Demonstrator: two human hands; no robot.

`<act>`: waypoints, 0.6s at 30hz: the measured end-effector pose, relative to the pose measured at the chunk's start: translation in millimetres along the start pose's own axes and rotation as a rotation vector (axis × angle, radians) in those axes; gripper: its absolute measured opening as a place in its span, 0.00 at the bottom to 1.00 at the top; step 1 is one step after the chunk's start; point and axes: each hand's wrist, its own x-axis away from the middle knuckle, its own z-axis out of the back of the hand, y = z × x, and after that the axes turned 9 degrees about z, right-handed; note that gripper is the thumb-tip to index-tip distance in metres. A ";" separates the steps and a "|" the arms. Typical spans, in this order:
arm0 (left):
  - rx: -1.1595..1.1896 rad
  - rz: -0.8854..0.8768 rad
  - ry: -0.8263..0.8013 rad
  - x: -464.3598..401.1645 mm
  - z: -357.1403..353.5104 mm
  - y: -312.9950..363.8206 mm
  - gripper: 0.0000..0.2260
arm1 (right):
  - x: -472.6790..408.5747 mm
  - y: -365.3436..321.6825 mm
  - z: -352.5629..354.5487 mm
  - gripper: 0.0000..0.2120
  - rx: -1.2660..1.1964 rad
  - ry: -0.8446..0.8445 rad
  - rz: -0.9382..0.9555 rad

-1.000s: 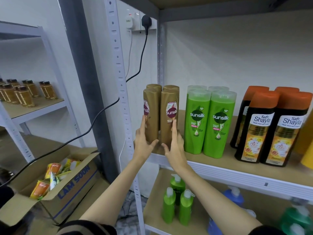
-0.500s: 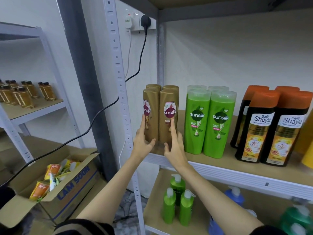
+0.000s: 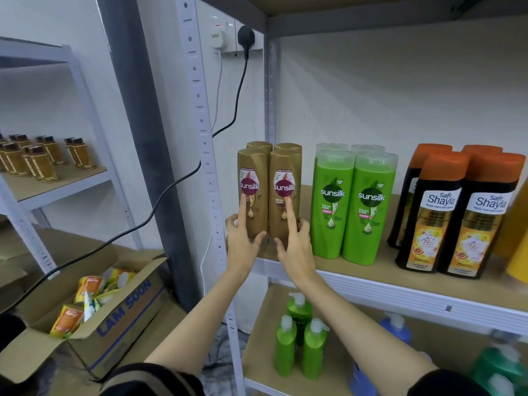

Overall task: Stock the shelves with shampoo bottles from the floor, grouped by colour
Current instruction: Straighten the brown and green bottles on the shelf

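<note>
Turned since a second ago: front two brown bottles (image 3: 268, 195), labels now facing squarely forward at centre frame, near the shelf (image 3: 371, 270) front edge. Left hand (image 3: 241, 241) grasping the left bottle, forefinger straight up its face; right hand (image 3: 294, 244) grasping the right one likewise. Judging best: twisting gently at the base, keeping both flush with the pair behind and clear of the green bottles (image 3: 354, 204) to the right. Standing upright, long axis vertical, caps up.

"sunsilk": brown bottles (image 3: 268, 192), green bottles (image 3: 354, 201); "Safi Shayla": black bottles (image 3: 457, 212); "LAM SOON": box (image 3: 125, 312).
</note>
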 end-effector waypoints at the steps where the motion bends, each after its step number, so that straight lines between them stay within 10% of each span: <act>1: -0.001 0.002 0.001 -0.1 -0.3 0.0 0.41 | 0.3 -0.5 1.2 0.46 -0.002 -0.003 0.000; 18: -0.027 -0.001 -0.039 -6.8 -1.4 -3.9 0.40 | 1.4 0.1 0.8 0.45 0.076 0.001 -0.033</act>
